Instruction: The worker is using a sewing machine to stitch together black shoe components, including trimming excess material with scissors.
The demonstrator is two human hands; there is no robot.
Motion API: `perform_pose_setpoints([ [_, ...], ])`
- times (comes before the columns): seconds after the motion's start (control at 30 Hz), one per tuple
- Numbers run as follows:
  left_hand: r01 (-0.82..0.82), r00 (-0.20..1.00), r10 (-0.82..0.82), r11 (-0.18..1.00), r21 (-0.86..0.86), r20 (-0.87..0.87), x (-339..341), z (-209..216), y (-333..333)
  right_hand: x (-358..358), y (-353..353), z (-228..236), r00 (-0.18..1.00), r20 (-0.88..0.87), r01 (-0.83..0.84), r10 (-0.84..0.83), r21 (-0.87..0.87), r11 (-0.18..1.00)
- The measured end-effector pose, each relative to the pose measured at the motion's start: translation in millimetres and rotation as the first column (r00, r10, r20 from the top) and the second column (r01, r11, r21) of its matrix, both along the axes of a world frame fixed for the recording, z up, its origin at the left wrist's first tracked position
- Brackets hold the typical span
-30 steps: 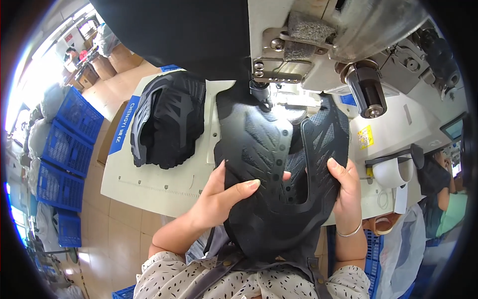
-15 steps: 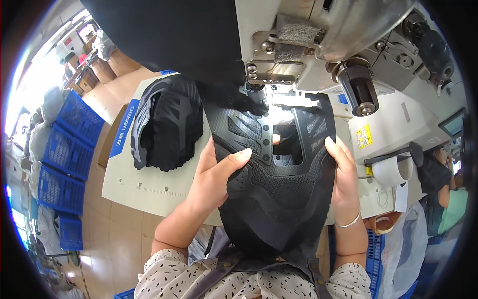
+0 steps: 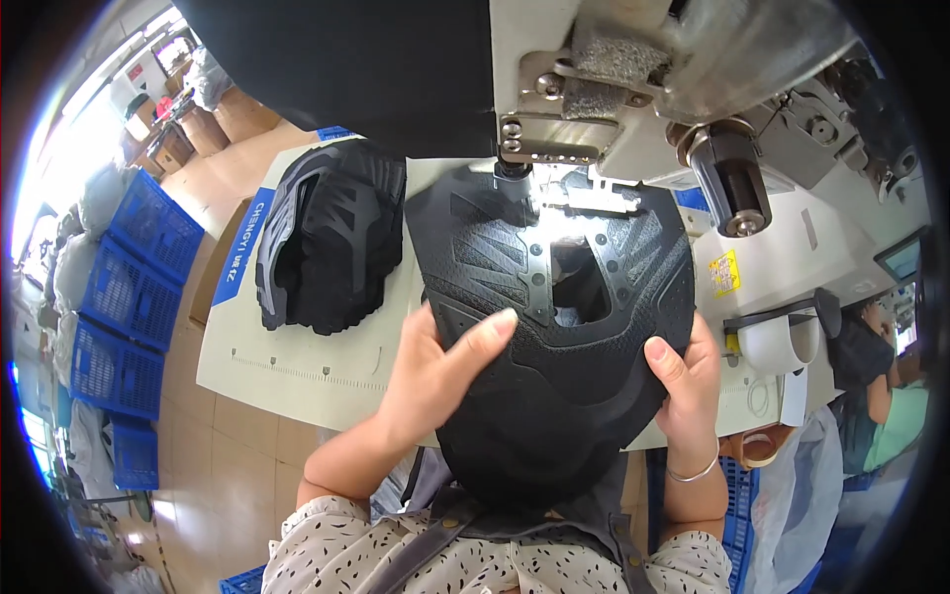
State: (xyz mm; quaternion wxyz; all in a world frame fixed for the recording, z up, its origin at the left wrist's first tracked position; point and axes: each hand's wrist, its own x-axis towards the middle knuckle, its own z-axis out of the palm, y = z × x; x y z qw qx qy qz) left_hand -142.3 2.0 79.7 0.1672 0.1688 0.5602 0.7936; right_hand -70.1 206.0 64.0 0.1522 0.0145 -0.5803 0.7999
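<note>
A black shoe upper (image 3: 554, 386) is spread between my hands, its far part under the lit head of a sewing machine (image 3: 554, 148). My left hand (image 3: 445, 361) grips the upper's left edge, thumb on top and fingers hidden beneath. At the right edge, my right hand (image 3: 686, 376) pinches it the same way. The upper has a central opening flanked by strips with eyelet dots, and glossy ribbed panels on both sides. Just above its far end sits the presser foot area (image 3: 515, 186), where the needle cannot be made out.
Several stacked black uppers (image 3: 336, 238) lie on the pale table (image 3: 297, 371) to the left. Blue crates (image 3: 124, 307) line the floor at far left. A dark cylindrical machine part (image 3: 729, 178) hangs at right, near a white cup-shaped holder (image 3: 782, 342). Another person's arm (image 3: 879, 391) shows at far right.
The upper has been turned and laid flatter, so both eyelet strips now show. My right hand has slid nearer to me along the edge, and my left hand slightly nearer too.
</note>
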Motion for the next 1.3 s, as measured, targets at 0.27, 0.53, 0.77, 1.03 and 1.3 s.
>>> perform_pose_setpoints([
  [0.27,-0.1,0.992,0.091,0.989,-0.107,-0.093,4,-9,4,-4,-6,3,0.999,-0.031,0.011,-0.01,0.043,0.999],
  [0.53,-0.105,0.98,0.076,0.983,-0.15,-0.185,-26,-7,7,-31,0,5,0.998,-0.042,0.043,-0.043,0.009,0.999],
  [0.77,-0.134,0.948,0.107,0.989,-0.069,-0.3,-44,6,16,-54,2,9,0.998,-0.052,0.032,-0.033,-0.036,0.999],
  [1.03,-0.113,0.991,0.113,0.994,0.0,-0.065,-59,5,17,-45,-16,8,0.999,-0.029,0.037,-0.037,-0.006,0.999],
  [1.3,-0.118,0.991,0.122,0.99,-0.082,0.05,-45,7,6,-37,-20,5,0.993,0.062,-0.096,0.098,-0.047,0.994],
])
